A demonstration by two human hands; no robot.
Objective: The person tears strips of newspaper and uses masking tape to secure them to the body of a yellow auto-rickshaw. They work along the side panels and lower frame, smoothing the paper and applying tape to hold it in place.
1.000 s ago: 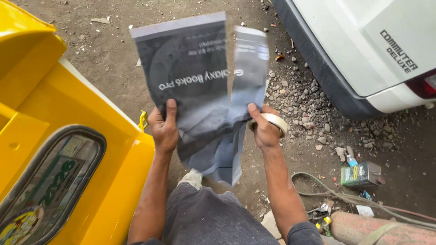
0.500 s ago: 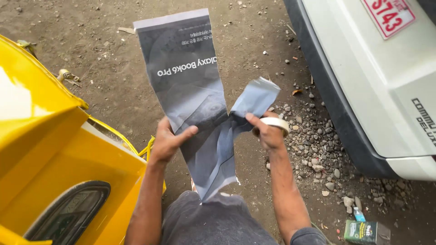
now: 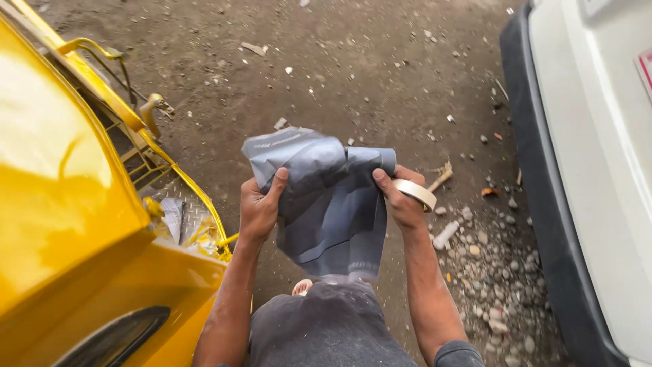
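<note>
Observer A: Hands first. Left hand (image 3: 259,211) is closed on the left edge of a grey plastic bag (image 3: 326,204), thumb up over the front of it. Right hand (image 3: 402,204) is closed on the right edge, thumb likewise on the front.

Observer B: Position of the bag?

Observer A: Held in the air between both hands, at chest height, above the dirt ground (image 3: 339,68). It is crumpled and folded over at the top; the lower end hangs down toward the person's grey shirt (image 3: 326,326).

Observer B: Anything else in the right hand?

Observer A: Roll of pale tape (image 3: 415,192), sitting against the back of the fingers. Cannot tell whether it is looped on a finger or only pinched.

Observer B: Surroundings?

Observer A: Yellow vehicle (image 3: 68,204) close on the person's left, with a yellow metal rack (image 3: 129,109) at its edge. White vehicle (image 3: 598,170) with a dark bumper on the right. Loose stones (image 3: 489,272) lie beside that bumper.
</note>
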